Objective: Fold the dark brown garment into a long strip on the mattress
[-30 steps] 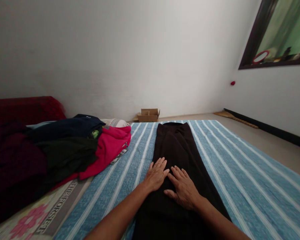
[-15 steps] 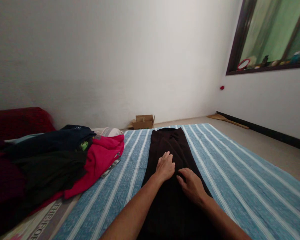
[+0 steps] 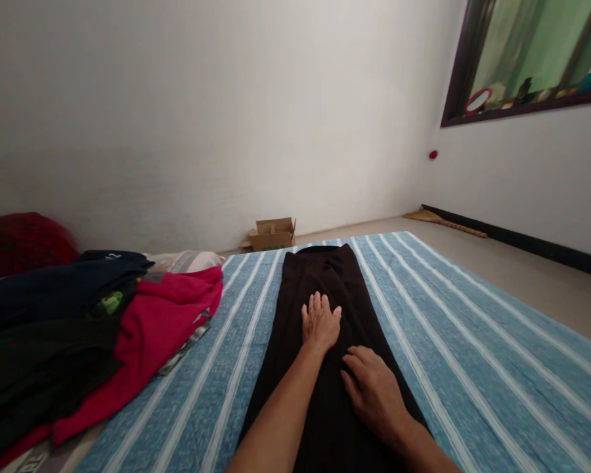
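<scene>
A dark brown garment that looks like a pair of trousers or a long skirt (image 3: 295,309) lies lengthwise before me, its waistband at the far end and its near end out of view. My left hand (image 3: 321,322) rests flat on its middle, fingers spread and pointing away from me. Closer to me and to the right, my right hand (image 3: 372,387) lies on the same cloth with fingers loosely bent and apart. Soft wrinkles run across the fabric between the left hand and the waistband. Neither hand grips the cloth.
The garment lies on a blue, white-striped bedsheet (image 3: 433,328). On the left is a heap of clothes, with a pink garment (image 3: 162,328) and a dark one (image 3: 44,355). Past the bed stand a cardboard box (image 3: 273,234) and a broom (image 3: 448,222) on the floor.
My left hand has spread its fingers flatter on the cloth. My right hand has moved slightly nearer to me. The view has shifted a little to the right.
</scene>
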A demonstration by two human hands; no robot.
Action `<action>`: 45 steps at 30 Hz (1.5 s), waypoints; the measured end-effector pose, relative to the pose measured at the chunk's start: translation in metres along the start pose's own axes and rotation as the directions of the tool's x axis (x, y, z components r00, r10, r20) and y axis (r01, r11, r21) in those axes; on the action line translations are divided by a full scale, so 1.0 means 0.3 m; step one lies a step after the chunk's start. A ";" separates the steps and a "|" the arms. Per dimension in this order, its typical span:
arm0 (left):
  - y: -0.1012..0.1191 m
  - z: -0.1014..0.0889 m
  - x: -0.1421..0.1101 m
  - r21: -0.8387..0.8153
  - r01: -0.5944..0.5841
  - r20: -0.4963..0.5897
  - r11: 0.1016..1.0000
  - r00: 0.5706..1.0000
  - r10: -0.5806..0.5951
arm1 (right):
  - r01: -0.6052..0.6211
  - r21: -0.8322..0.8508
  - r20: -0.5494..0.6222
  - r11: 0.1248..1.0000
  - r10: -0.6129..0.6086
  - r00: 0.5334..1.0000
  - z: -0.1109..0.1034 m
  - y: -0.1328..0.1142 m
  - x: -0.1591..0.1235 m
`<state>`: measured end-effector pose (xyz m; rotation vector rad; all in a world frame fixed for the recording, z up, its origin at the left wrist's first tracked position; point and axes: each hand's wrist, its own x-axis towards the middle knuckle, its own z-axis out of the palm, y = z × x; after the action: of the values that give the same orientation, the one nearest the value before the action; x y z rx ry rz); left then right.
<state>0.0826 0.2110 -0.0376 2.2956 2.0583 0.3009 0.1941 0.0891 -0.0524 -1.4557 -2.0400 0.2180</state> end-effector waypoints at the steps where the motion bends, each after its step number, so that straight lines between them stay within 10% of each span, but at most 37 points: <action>1: 0.001 -0.001 0.000 0.001 -0.001 -0.001 1.000 1.000 0.001 | -0.004 0.001 0.009 1.000 0.004 1.000 -0.003 -0.002 0.002; 35: -0.006 -0.007 0.019 0.060 -0.008 -0.027 0.998 1.000 0.009 | -0.023 0.061 -0.022 0.998 0.025 0.999 0.005 -0.021 0.023; 45: 0.063 -0.133 0.071 0.086 -0.163 -0.034 0.983 0.986 0.166 | -0.026 0.042 -0.033 0.999 0.027 0.999 0.015 -0.019 0.031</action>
<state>0.0962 0.2261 0.0071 2.5352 1.9372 0.2755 0.1849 0.0964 -0.0498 -1.4522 -1.9791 0.2438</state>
